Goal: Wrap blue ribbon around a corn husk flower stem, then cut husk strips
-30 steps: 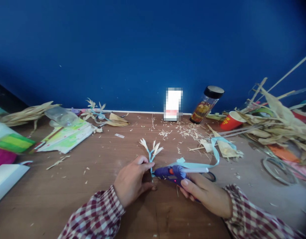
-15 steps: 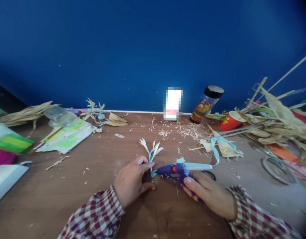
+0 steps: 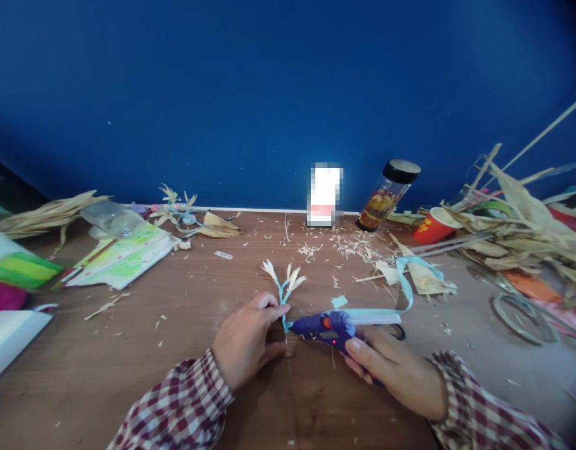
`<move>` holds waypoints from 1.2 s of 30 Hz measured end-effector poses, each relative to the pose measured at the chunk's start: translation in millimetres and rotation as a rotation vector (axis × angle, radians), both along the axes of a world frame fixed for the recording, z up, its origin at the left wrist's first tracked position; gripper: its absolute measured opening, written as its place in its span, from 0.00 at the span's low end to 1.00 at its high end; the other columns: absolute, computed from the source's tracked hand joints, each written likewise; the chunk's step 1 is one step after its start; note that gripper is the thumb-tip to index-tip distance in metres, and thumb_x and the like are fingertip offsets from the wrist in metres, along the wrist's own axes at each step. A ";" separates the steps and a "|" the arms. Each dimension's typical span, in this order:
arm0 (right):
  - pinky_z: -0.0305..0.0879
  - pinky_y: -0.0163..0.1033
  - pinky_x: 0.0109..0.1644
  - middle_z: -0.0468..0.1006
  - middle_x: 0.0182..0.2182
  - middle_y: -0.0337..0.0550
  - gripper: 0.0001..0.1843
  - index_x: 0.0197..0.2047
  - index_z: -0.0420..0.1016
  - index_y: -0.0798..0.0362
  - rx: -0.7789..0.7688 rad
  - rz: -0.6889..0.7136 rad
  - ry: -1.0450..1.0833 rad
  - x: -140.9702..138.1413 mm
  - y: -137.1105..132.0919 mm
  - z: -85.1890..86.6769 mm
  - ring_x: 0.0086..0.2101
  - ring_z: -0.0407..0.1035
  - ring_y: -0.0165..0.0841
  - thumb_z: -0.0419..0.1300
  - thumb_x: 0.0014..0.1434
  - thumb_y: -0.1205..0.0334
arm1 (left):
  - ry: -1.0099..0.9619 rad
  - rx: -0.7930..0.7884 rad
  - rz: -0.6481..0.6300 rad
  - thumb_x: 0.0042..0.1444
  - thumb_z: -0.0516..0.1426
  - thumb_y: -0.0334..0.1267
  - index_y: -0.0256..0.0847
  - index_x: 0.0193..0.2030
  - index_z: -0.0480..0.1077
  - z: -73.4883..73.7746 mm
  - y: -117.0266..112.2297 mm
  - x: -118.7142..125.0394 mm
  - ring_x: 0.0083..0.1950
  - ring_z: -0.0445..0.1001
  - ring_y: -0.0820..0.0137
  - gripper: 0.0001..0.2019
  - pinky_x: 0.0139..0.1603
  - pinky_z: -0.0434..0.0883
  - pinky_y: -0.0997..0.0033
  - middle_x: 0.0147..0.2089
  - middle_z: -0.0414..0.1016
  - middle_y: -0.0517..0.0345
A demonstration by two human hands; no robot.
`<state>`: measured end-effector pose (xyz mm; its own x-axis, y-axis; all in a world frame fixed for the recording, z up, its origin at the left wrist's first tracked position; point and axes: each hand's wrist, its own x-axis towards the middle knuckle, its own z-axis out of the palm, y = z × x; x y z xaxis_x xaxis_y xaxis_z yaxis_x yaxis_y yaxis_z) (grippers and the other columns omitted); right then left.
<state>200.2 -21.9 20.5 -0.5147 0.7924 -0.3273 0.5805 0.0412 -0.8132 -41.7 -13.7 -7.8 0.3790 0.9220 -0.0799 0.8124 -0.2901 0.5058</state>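
My left hand (image 3: 250, 334) pinches the pale blue stem of a small corn-husk flower sprig (image 3: 284, 286) between thumb and fingers. Its cream petals point up and away from me. Closed round the handle of a blue hot glue gun (image 3: 323, 328) is my right hand (image 3: 391, 362). The gun's nozzle meets the lower end of the stem, and a red light glows on its side. A clear glue stick (image 3: 379, 317) sticks out of its back. Light blue ribbon (image 3: 406, 284) runs behind the gun and loops up at the right.
Husk shavings (image 3: 358, 247) litter the brown table (image 3: 175, 387). At the back stand a bright blurred screen (image 3: 324, 194) and a bottle (image 3: 386, 197). A red paper cup (image 3: 435, 226) lies tilted by a husk pile (image 3: 517, 240) on the right. Painted paper (image 3: 129, 256) lies left.
The glue gun has shifted slightly left and down, its nozzle closer against the stem's lower end. My left hand keeps its hold on the sprig.
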 end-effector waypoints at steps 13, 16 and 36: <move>0.59 0.35 0.31 0.66 0.24 0.37 0.20 0.32 0.64 0.53 -0.002 -0.024 0.013 6.1 -0.9 0.1 0.25 0.61 0.28 0.41 0.62 0.48 | -0.011 0.011 0.013 0.43 0.61 0.48 0.51 0.52 0.66 -0.8 0.4 -0.3 0.40 0.68 0.67 0.26 0.38 0.65 0.70 0.45 0.67 0.58; 0.58 0.35 0.30 0.66 0.23 0.37 0.21 0.30 0.63 0.54 0.019 -0.012 0.015 -0.9 -0.7 -2.8 0.25 0.60 0.28 0.41 0.62 0.48 | -0.006 0.013 0.003 0.43 0.61 0.49 0.51 0.52 0.66 -0.7 0.5 0.2 0.39 0.68 0.67 0.26 0.38 0.65 0.69 0.45 0.67 0.58; 0.58 0.33 0.28 0.66 0.22 0.37 0.21 0.30 0.64 0.54 0.001 -0.017 0.038 -0.7 -2.8 -3.9 0.24 0.61 0.27 0.42 0.62 0.48 | 0.004 0.008 0.003 0.44 0.60 0.50 0.51 0.51 0.65 -1.3 1.3 -0.1 0.39 0.69 0.67 0.26 0.39 0.65 0.69 0.45 0.67 0.58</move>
